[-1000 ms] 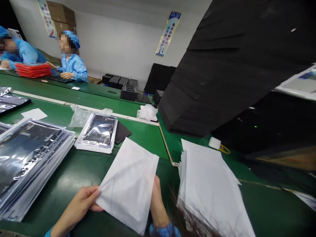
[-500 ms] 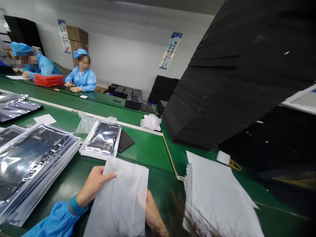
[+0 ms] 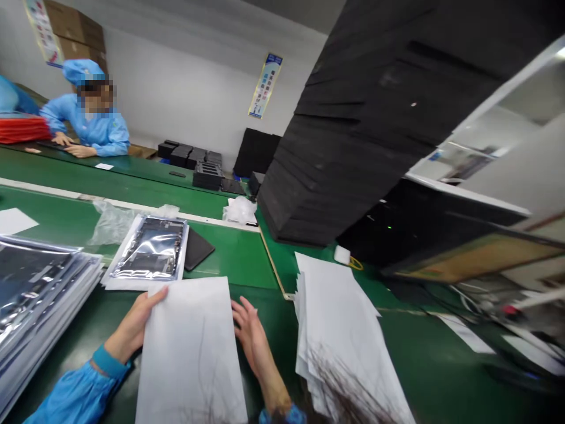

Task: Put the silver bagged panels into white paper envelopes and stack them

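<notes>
My left hand [image 3: 138,321] grips the left edge of a white sheet [image 3: 189,347], thumb on top and fingers behind it. The sheet is held up at an angle over the green table; whether it is a single layer or a flat sleeve I cannot tell. My right hand [image 3: 251,333] is just off the sheet's right edge, fingers apart and curved, holding nothing. To its right lies an uneven stack of similar white sheets [image 3: 339,318], partly behind blurred hair strands. Beyond my left hand, a dark flat panel in clear shiny film [image 3: 152,247] rests on white sheets.
A tall stack of film-wrapped panels [image 3: 30,288] stands at the left. A dark flat piece [image 3: 198,248] and crumpled clear plastic [image 3: 112,222] lie beside the single panel. Black stacked foam [image 3: 322,129] leans at the right, near a monitor [image 3: 481,259]. A co-worker [image 3: 88,123] sits across the table.
My right hand has let go of the sheet's right edge and opened beside it. The left hand keeps its grip. The view has turned to the right, bringing the monitor into sight.
</notes>
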Available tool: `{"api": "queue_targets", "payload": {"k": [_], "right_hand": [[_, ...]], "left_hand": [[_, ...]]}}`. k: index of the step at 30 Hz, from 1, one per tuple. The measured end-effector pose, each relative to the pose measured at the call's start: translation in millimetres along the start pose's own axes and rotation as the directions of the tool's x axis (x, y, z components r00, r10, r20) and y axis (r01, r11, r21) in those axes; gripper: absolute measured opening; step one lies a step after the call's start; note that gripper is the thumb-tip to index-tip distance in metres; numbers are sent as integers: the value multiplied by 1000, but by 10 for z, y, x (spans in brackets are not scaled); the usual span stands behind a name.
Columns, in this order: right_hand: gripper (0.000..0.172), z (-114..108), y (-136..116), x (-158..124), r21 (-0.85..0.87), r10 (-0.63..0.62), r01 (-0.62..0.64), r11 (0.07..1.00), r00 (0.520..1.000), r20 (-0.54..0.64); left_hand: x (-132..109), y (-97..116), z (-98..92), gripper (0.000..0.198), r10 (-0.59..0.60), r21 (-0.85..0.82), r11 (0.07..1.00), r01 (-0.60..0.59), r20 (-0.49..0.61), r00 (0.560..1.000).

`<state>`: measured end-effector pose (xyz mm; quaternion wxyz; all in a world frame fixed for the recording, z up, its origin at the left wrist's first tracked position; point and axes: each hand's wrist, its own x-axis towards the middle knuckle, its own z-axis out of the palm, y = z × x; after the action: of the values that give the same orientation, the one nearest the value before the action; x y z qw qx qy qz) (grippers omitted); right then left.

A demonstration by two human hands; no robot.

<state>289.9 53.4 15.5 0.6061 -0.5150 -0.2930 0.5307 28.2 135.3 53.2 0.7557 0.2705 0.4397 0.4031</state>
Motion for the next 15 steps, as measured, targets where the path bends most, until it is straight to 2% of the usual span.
{"api": "queue_targets", "payload": {"k": [1,3,5,8,11,13,15], "right_hand": [[74,29,-14,-40,9,72,-73,997,992,99],[62,113,-41,-152,-81,195,-180,980,949,247],[44,205,-100,-277,-183,212,-170,968,948,239],[38,241,-324,-457,-241,133,-103,965,985,109],[43,83,-682,-613,-284,109,-116,952,993,-40],[49,-77,-886,-696,-323,121,-178,930,974,-190],[50,-208,-976,-756,-395,75,-239,887,919,-386]], "left_hand": [[16,-7,-21,47,-7,-6,1000,7,-3,1000],[50,-27,-49,46,-21,-14,1000,21,-20,1000],[87,-53,-69,46,-33,-18,999,32,-45,998],[130,-82,-92,48,-12,-31,999,12,-21,1000],[125,-96,-84,55,45,-62,997,-37,128,991],[87,-128,-59,60,11,-47,999,2,269,963],[35,-199,-25,63,-57,19,998,54,377,924]]}}
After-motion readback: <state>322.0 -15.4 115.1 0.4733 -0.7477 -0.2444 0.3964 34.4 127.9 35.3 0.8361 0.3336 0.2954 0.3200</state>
